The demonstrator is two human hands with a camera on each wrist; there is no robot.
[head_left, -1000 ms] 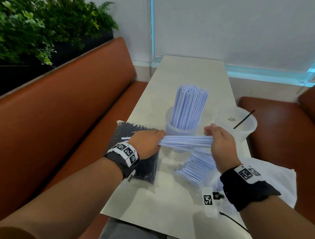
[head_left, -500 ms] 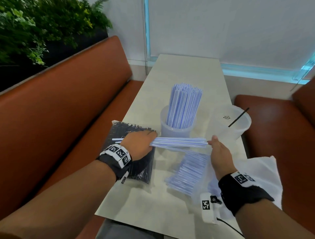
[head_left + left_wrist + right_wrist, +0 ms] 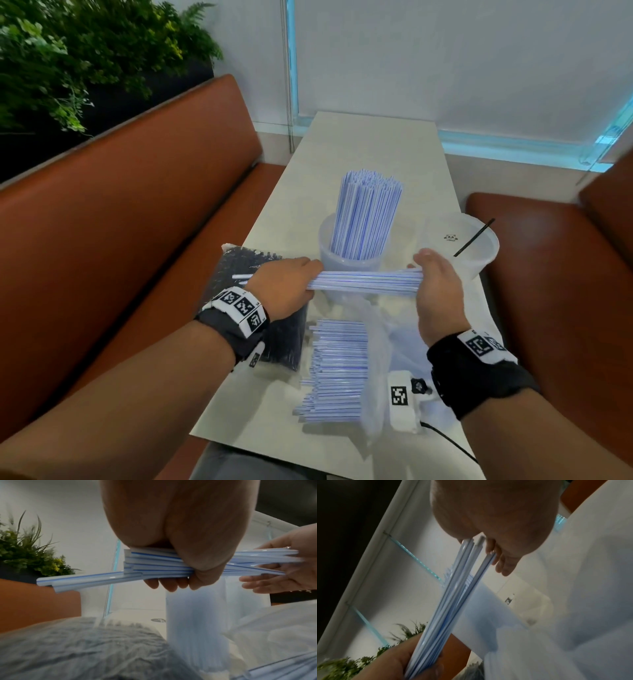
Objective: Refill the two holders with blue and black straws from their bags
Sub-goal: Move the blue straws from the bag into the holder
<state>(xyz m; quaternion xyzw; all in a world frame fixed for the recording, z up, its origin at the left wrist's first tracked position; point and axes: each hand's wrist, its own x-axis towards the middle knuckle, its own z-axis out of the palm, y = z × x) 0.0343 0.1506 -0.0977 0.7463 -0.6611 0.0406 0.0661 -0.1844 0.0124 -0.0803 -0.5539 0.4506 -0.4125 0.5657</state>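
Note:
My left hand (image 3: 284, 284) grips a bundle of blue-striped straws (image 3: 363, 282) held level just in front of the blue-straw holder (image 3: 329, 253). That holder is packed with upright blue straws (image 3: 366, 212). My right hand (image 3: 435, 287) lies with its palm against the bundle's right ends, fingers fairly straight. In the left wrist view the bundle (image 3: 154, 563) has uneven left ends, two straws sticking out further. The second holder (image 3: 479, 260) at the right has one black straw (image 3: 474, 236). The bag of black straws (image 3: 239, 267) lies under my left wrist.
Loose blue straws (image 3: 337, 370) spill from a clear bag (image 3: 380, 377) on the table's near part. A white bag (image 3: 493, 329) lies under my right wrist. Brown benches (image 3: 137, 222) flank the narrow table (image 3: 376, 147); plants stand behind the left bench.
My right hand has let go of the bundle's side and moved to its right ends. The bundle stays level in my left hand.

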